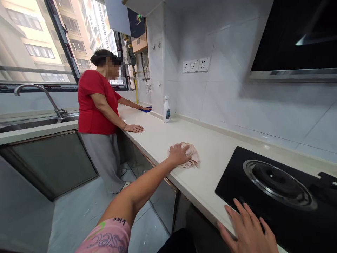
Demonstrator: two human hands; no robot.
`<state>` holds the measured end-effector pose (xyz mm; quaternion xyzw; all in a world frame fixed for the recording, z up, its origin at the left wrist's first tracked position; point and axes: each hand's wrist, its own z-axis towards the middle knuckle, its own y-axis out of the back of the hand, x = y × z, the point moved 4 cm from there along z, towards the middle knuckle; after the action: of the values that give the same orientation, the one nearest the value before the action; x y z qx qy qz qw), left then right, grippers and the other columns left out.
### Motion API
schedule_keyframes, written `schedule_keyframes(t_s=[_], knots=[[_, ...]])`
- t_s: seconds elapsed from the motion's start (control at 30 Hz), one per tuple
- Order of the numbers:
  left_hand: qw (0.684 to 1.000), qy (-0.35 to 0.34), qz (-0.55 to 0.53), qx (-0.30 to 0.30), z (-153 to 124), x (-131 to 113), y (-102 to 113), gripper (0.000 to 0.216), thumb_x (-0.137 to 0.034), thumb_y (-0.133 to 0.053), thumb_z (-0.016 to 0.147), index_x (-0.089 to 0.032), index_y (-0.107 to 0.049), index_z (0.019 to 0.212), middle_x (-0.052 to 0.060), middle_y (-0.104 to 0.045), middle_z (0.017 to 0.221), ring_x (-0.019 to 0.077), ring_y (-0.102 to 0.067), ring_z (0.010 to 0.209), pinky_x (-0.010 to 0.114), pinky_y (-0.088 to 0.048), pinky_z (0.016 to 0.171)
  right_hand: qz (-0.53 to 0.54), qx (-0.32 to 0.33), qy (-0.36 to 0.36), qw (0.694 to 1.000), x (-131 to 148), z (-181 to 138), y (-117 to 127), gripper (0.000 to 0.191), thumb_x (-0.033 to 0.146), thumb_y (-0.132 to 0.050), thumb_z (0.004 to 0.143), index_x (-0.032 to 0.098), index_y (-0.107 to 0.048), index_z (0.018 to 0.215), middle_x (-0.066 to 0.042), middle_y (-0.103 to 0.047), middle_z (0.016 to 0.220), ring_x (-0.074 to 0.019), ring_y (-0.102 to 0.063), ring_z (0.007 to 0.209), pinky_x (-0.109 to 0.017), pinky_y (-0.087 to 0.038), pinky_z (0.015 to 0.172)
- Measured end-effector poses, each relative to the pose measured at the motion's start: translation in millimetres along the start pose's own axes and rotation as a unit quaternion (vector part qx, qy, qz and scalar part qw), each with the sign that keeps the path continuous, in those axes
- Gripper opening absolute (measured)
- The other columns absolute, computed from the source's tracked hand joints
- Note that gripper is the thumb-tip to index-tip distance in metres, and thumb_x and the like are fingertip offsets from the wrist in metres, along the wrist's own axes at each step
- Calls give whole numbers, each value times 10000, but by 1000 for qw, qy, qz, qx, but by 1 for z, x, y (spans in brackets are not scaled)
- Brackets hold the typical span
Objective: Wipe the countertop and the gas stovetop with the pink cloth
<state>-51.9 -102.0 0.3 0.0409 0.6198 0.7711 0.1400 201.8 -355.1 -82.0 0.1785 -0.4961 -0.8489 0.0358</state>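
Centrally, a crumpled pale-pink cloth (194,156) lies on the white surface (210,147), between the spray bottle (166,111) and the black cooktop (237,182). Our left hand (179,155) covers part of it; whether that grip clenches the fabric, we cannot tell. Our right hand (250,228), its grip released and fingers spread, is at the cooktop's near edge. Beyond, a red-shirted co-worker (97,102) touches a blue cloth (146,111).

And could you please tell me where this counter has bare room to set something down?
Bare counter shows between the pale cloth and the black hob, and between that cloth and the spray bottle. It is crowded near the right hand by the hob, around the left hand on the cloth, and farther off, by a co-worker's hands and blue cloth.
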Motion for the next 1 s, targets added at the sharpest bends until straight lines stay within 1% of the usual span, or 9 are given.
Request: schedule_keyframes(t_s=[0.1, 0.17, 0.27, 0.37, 0.47, 0.6, 0.7, 0.83, 1.0], knots=[[998, -56, -11, -9, -32, -30, -2, 619, -591, -559, 949, -382, -498, 1528, 90, -477, 1594, 356, -448, 1427, 547, -374, 1126, 4, -12, -4, 1000, 2, -1, 7, 457, 368, -429, 995, 332, -652, 1391, -123, -586, 1513, -436, -530, 1404, -712, -497, 997], [996, -90, -24, -18, -55, -45, -1, 610, -577, -566, 948, -369, -516, 1520, 106, -484, 1582, 361, -451, 1429, 564, -379, 1126, 13, -20, 6, 1000, 1, -2, 5, 451, 356, -413, 998, 341, -663, 1374, -117, -584, 1516, -439, -532, 1401, -720, -492, 998], [991, -119, -45, -40, -83, -56, 3, 596, -537, -590, 938, -341, -551, 1500, 136, -529, 1527, 370, -481, 1406, 576, -395, 1110, 30, -29, 14, 999, -1, -3, 0, 446, 360, -414, 996, 369, -667, 1363, -100, -579, 1525, -444, -520, 1411, -738, -482, 1003], [989, -117, -60, -64, -101, -58, 9, 572, -489, -607, 934, -327, -579, 1481, 133, -582, 1464, 355, -521, 1365, 549, -414, 1097, 32, -33, 5, 999, -2, -3, -4, 450, 360, -414, 997, 372, -661, 1373, -102, -570, 1534, -437, -518, 1414, -733, -494, 995], [988, -106, -84, -80, -107, -57, 13, 540, -449, -623, 925, -319, -613, 1449, 114, -609, 1438, 341, -540, 1342, 530, -418, 1098, 22, -31, 7, 999, -2, -2, -6, 458, 364, -409, 998, 372, -657, 1382, -106, -561, 1541, -433, -522, 1412, -723, -511, 986], [983, -103, -114, -99, -106, -54, 12, 504, -415, -641, 912, -331, -647, 1409, 89, -651, 1382, 319, -565, 1309, 514, -423, 1094, -1, -32, 21, 999, -2, -2, -9, 481, 393, -396, 1002, 382, -621, 1427, -101, -554, 1547, -429, -517, 1417, -712, -528, 976], [982, -102, -118, -109, -106, -53, 11, 492, -390, -640, 909, -328, -657, 1397, 81, -675, 1338, 310, -577, 1295, 498, -427, 1090, -21, -45, 8, 999, 0, -1, -8, 488, 412, -382, 1020, 347, -605, 1449, -125, -538, 1561, -413, -540, 1402, -678, -537, 974], [983, -98, -113, -106, -107, -53, 13, 507, -377, -632, 910, -322, -644, 1414, 86, -658, 1384, 319, -566, 1320, 503, -422, 1098, -36, -83, -19, 996, 6, 1, -1, 493, 467, -422, 1030, 259, -632, 1426, -162, -493, 1593, -411, -520, 1420, -647, -515, 1015], [983, -93, -113, -112, -108, -54, 13, 504, -343, -624, 905, -312, -649, 1408, 81, -651, 1419, 313, -546, 1360, 501, -411, 1117, -43, -110, -31, 993, 11, 5, 3, 475, 497, -464, 1025, 269, -664, 1390, -132, -525, 1572, -389, -541, 1405, -614, -508, 1039]])
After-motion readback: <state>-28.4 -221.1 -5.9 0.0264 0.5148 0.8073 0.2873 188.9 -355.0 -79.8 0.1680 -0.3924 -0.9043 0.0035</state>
